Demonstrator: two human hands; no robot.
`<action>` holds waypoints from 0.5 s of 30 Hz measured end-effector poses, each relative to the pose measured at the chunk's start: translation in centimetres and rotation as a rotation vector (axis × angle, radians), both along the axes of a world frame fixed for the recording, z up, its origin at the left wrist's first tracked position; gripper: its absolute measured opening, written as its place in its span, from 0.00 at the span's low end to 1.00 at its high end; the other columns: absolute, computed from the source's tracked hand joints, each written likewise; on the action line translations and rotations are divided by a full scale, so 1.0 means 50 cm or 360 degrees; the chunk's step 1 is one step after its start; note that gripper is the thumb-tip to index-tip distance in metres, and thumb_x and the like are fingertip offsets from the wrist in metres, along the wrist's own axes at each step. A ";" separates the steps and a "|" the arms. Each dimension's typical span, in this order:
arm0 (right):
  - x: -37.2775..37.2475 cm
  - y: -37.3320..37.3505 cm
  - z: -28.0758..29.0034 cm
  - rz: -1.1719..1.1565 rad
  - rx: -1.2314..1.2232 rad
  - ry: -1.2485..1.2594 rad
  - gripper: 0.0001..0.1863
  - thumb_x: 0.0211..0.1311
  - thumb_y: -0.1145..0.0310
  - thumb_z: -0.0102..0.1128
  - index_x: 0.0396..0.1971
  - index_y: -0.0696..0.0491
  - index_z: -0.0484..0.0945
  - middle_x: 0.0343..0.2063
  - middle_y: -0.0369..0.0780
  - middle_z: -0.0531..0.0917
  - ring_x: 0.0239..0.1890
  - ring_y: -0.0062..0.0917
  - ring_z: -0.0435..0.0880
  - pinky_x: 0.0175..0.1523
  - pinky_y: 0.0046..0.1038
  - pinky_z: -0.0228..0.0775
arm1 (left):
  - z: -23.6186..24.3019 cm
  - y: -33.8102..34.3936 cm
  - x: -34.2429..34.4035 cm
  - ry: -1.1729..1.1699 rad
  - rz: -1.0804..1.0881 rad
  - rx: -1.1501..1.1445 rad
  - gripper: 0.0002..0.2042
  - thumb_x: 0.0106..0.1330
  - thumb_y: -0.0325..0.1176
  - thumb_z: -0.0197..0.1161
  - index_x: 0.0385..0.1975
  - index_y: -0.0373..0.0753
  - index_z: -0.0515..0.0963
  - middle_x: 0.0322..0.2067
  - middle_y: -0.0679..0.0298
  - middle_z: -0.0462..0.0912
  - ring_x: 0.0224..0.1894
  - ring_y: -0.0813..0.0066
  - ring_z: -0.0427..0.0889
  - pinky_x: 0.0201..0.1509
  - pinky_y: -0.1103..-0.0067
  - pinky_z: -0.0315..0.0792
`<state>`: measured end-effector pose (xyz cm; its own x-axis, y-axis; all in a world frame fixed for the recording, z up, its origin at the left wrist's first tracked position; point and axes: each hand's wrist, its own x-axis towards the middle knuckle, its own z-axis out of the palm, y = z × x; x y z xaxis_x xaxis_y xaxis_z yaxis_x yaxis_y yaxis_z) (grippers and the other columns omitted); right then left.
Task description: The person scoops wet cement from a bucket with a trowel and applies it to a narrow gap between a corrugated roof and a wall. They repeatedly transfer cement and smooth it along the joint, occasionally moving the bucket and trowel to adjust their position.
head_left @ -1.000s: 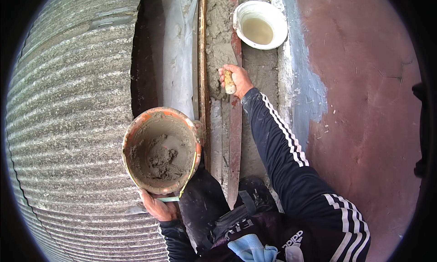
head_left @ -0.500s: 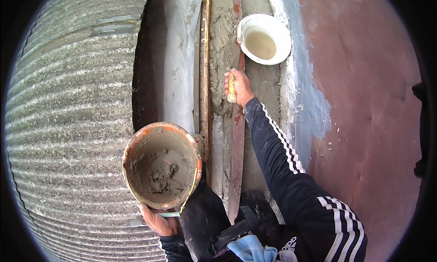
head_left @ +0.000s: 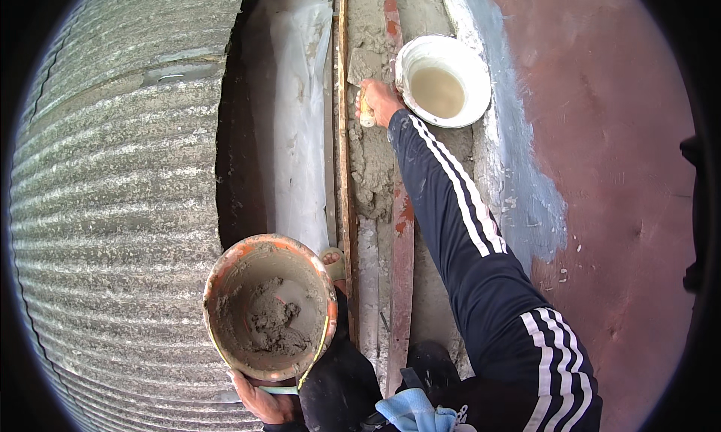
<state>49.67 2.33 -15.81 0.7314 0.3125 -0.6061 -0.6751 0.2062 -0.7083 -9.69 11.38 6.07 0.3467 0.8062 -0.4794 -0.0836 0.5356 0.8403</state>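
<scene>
Okay, so on the left side the left hand (head_left: 261, 402) is gripping the orange bucket (head_left: 225, 293) by its near lower side, with some fingers hiding underneath, and a lump of wet mortar (head_left: 274, 316) is sitting inside. The trowel (head_left: 366, 115) is sitting well ahead of that bucket and to its right, its long axis pointing pretty much straight away from the body, and the right hand (head_left: 381, 100), easily the nearer one, is clenching round its handle. The blade is reaching over the mortar bed (head_left: 372, 165), but I can't tell how hard it's pressing. A white basin (head_left: 475, 79) with cloudy water is sitting just right of that fist. Surface-wise, corrugated sheeting (head_left: 113, 207) is filling the left, then a plastic sheet (head_left: 300, 132) is running alongside a thin wooden strip (head_left: 343, 147); the bed is looking rough and lumpy between that and a reddish metal bar (head_left: 400, 282), and grey-blue paint (head_left: 526, 192) is edging a red-brown panel (head_left: 616, 192). As for room, the strip is hemming the trowel in leftward and the basin is crowding the right.
</scene>
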 end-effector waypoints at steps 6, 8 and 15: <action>0.085 -0.002 -0.030 0.0075 -0.0046 -0.0085 0.10 0.77 0.61 0.48 0.44 0.52 0.70 0.27 0.39 0.79 0.22 0.28 0.79 0.23 0.36 0.80 | -0.011 0.017 -0.002 0.0046 -0.0097 0.0017 0.25 0.82 0.48 0.49 0.70 0.38 0.67 0.68 0.56 0.72 0.68 0.58 0.73 0.72 0.58 0.69; 0.095 0.005 -0.029 0.0196 -0.0276 -0.0180 0.11 0.77 0.61 0.49 0.47 0.52 0.70 0.29 0.40 0.79 0.25 0.28 0.80 0.25 0.37 0.82 | -0.023 0.018 -0.005 0.0078 -0.0070 0.0026 0.25 0.81 0.48 0.50 0.69 0.38 0.68 0.68 0.56 0.73 0.67 0.58 0.74 0.72 0.58 0.69; -0.016 -0.071 0.018 0.0712 -0.0585 -0.0069 0.20 0.77 0.61 0.49 0.57 0.60 0.67 0.36 0.44 0.79 0.29 0.29 0.83 0.29 0.40 0.87 | -0.061 0.008 -0.006 0.0162 0.0023 0.0028 0.25 0.81 0.48 0.52 0.67 0.34 0.68 0.65 0.55 0.75 0.65 0.63 0.76 0.70 0.66 0.71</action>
